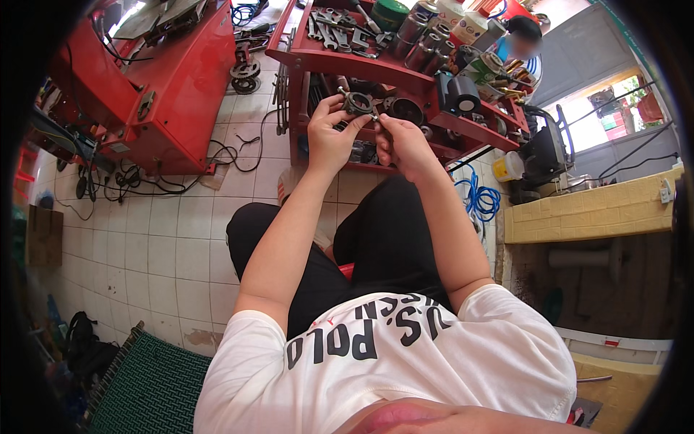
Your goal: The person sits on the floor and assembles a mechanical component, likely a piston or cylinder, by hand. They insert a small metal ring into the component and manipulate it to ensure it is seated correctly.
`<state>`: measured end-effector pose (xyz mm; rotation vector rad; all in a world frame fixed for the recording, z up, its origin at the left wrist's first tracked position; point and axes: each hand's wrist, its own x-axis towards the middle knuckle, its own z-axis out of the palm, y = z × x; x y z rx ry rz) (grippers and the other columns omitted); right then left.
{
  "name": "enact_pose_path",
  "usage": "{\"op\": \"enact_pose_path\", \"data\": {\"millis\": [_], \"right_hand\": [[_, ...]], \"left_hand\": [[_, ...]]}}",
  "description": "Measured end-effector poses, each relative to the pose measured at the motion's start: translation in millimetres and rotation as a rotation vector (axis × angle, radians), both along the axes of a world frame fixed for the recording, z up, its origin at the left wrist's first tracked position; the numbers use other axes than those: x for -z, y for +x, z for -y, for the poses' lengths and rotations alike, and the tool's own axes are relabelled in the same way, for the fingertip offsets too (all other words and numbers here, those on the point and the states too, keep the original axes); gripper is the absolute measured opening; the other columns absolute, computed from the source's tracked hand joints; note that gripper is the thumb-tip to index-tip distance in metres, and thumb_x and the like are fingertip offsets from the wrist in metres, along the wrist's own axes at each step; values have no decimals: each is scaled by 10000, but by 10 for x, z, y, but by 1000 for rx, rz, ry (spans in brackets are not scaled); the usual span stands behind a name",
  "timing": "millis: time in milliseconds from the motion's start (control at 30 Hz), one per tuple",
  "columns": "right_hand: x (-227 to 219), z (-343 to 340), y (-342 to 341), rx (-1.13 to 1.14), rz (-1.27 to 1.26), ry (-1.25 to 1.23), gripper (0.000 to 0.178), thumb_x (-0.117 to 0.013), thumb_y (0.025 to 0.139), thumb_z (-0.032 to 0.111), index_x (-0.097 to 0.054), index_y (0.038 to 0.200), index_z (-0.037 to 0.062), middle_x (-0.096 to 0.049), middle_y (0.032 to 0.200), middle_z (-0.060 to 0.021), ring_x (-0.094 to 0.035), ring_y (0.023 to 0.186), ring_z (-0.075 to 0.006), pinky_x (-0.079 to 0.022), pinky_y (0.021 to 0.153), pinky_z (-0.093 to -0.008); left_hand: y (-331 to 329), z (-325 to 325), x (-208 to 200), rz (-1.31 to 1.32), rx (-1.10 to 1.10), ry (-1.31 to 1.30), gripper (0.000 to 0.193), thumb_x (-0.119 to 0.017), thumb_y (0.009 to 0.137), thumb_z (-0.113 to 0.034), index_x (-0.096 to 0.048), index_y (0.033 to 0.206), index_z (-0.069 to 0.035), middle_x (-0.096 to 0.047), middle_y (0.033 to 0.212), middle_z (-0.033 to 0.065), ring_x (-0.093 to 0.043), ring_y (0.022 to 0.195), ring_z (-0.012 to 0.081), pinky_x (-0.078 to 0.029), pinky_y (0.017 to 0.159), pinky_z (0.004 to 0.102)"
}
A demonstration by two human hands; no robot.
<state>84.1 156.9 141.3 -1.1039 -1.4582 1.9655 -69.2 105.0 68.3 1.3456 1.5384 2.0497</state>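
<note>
Both my arms reach forward over my knees to the front of a red tool cart. My left hand point(331, 134) is closed on a dark, ring-shaped metal part point(358, 103), thumb and fingers at its near left edge. A shiny knob-like end point(341, 90) sticks out at its upper left. Close beside it, my right hand point(405, 147) is closed in a pinch at a small shiny metal piece point(375, 118) by the ring's lower right edge. My fingertips partly hide this piece, and I cannot tell whether it is fixed to the ring.
The red tool cart point(361, 64) carries wrenches point(329, 35), sockets, cans and bottles, with metal parts on its lower shelf. A red machine point(170, 94) stands left, cables on the tiles. Blue hose point(481, 197) lies coiled at right. Another person point(526, 43) is behind the cart.
</note>
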Motion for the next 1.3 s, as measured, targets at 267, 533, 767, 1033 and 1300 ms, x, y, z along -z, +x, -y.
{"op": "enact_pose_path", "data": {"millis": [267,533,767,1033,1300], "right_hand": [[58,46,-53,-4,79,316,293,-485,1088,277,-584,931,50,-528,639,23,-500,470,-94,-384,441,-265],[127,133,-137,84,146,515,286,-503,1080,253,-587,913,38,-521,640,16,-488,471,-89,-394,441,-276],[54,135,-98,42,-104,39,286,-481,1086,286,-562,928,62,-463,623,27,-427,465,-106,-368,469,-285],[-38,46,0,-31,-170,-283,283,-469,1091,301,-577,969,69,-464,628,23,-400,495,-109,-346,501,-296],[-42,65,-9,71,370,896,323,-667,994,307,-679,1049,-11,-737,839,-133,-702,731,-231,-553,709,-360]], "left_hand": [[17,-43,26,118,27,21,237,-868,813,-214,-815,972,-47,-670,1204,86,-655,1119,247,-513,953,365],[-6,-23,11,24,-20,14,262,-863,838,-199,-809,1028,-27,-659,1258,81,-645,1159,222,-504,985,347],[-10,-5,2,36,-18,13,260,-864,833,-179,-809,1035,-25,-651,1279,90,-628,1196,234,-481,1024,348],[-1,19,-32,30,-10,7,273,-866,832,-198,-810,1039,-29,-650,1279,92,-630,1192,240,-481,1022,356],[-27,29,-65,15,-54,7,264,-869,826,-201,-809,1012,-23,-652,1255,97,-636,1167,253,-489,1001,359]]}}
